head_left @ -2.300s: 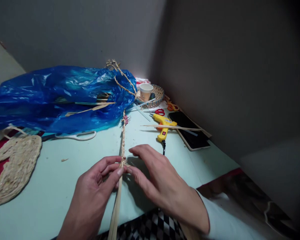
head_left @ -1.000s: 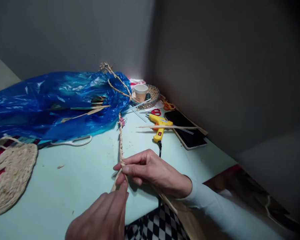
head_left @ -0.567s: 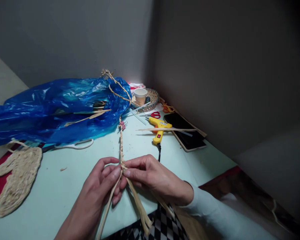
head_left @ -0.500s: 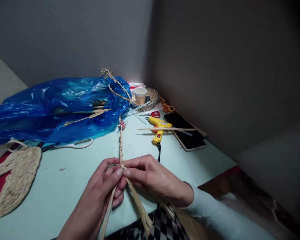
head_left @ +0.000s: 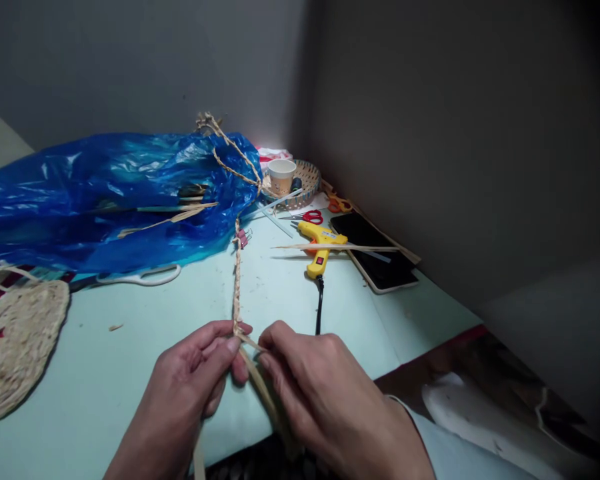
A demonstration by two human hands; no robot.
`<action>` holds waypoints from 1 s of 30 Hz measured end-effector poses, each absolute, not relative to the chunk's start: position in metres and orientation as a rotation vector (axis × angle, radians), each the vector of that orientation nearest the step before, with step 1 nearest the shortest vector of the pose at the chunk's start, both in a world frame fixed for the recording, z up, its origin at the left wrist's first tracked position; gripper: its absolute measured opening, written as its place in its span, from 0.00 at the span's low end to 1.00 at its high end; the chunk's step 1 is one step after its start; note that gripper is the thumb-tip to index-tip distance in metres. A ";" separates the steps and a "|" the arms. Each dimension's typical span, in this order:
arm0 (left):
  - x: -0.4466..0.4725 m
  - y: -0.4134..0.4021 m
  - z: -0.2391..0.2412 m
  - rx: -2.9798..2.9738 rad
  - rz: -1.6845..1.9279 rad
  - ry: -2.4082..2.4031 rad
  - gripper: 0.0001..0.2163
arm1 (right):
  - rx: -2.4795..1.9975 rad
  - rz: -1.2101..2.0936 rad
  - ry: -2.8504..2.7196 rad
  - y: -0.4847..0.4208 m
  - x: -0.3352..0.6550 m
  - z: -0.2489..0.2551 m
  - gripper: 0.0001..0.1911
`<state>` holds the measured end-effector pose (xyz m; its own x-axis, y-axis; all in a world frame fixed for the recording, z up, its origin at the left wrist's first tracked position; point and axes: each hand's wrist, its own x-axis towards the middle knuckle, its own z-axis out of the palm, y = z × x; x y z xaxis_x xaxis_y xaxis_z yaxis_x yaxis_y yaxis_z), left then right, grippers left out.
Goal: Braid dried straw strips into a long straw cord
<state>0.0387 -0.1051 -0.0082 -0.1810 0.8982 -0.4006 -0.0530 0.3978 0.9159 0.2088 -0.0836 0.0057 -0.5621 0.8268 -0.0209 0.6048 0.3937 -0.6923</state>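
Note:
A thin braid of dry straw-coloured fibre (head_left: 237, 287) runs from the blue bag down to my hands. My left hand (head_left: 195, 380) pinches the braid's near end between thumb and fingers. My right hand (head_left: 330, 393), just to the right, grips one loose strand (head_left: 251, 343) and holds it out taut from the braid. Another, wider strand (head_left: 260, 387) hangs down between the hands, and one more dangles below my left hand. A pink binder clip (head_left: 243, 237) sits on the braid's far part.
A large blue plastic bag (head_left: 105, 180) covers the back left. Around the table lie a woven fibre piece (head_left: 30, 347), white-handled scissors (head_left: 150, 275), a yellow glue gun (head_left: 320, 247) with a cord, a dark tablet (head_left: 370, 250), red scissors (head_left: 312, 217) and a basket (head_left: 307, 180) holding a paper cup (head_left: 281, 175).
My right hand has moved right and nearer, away from the left, drawing one strand out from the braid. My left hand still pinches the braid's end. The view has shifted slightly.

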 end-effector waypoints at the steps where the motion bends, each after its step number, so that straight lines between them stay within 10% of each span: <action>1: 0.038 -0.106 -0.010 0.803 1.044 1.513 0.18 | -1.214 0.841 -2.366 -0.086 0.209 0.003 0.12; 13: 0.042 -0.113 -0.002 0.685 1.122 1.517 0.16 | -0.699 -0.311 -2.255 -0.103 0.181 -0.032 0.14; 30: 0.026 -0.110 -0.005 0.956 1.075 1.653 0.14 | -0.922 1.982 -1.508 -0.002 0.172 0.010 0.14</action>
